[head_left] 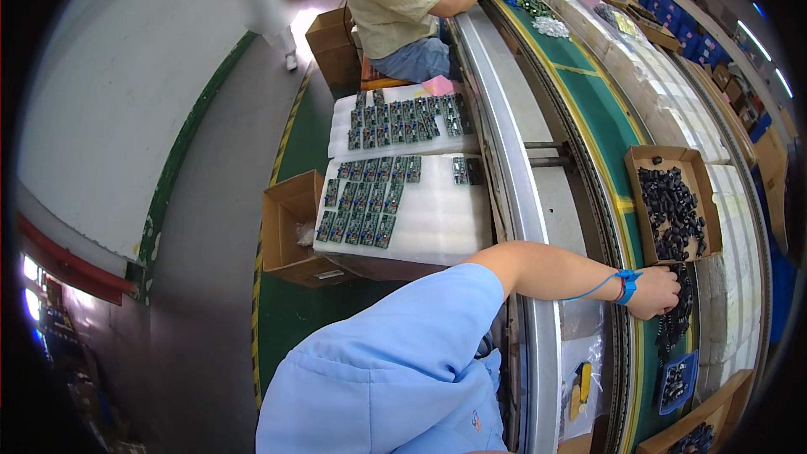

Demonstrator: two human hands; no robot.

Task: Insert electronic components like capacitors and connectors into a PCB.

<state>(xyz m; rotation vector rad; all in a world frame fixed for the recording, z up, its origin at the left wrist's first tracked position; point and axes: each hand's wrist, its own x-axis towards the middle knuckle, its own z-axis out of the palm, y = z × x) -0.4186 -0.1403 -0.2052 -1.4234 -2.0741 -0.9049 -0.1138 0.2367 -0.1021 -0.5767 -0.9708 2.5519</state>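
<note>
My left hand, with a blue wrist strap around its wrist, reaches across to the far side of the green conveyor belt. Its fingers are curled down at a heap of small black parts. What lies between the fingertips is hidden. Just beyond the hand stands a cardboard tray holding many small black cylindrical parts. Nearer to me, a small blue bin contains more small parts. My right hand is out of the picture.
Circuit boards lie in rows on white foam blocks at the left. A metal rail runs beside the conveyor belt. A co-worker sits farther up the line; another person is in the aisle. Yellow-handled tools lie below my arm.
</note>
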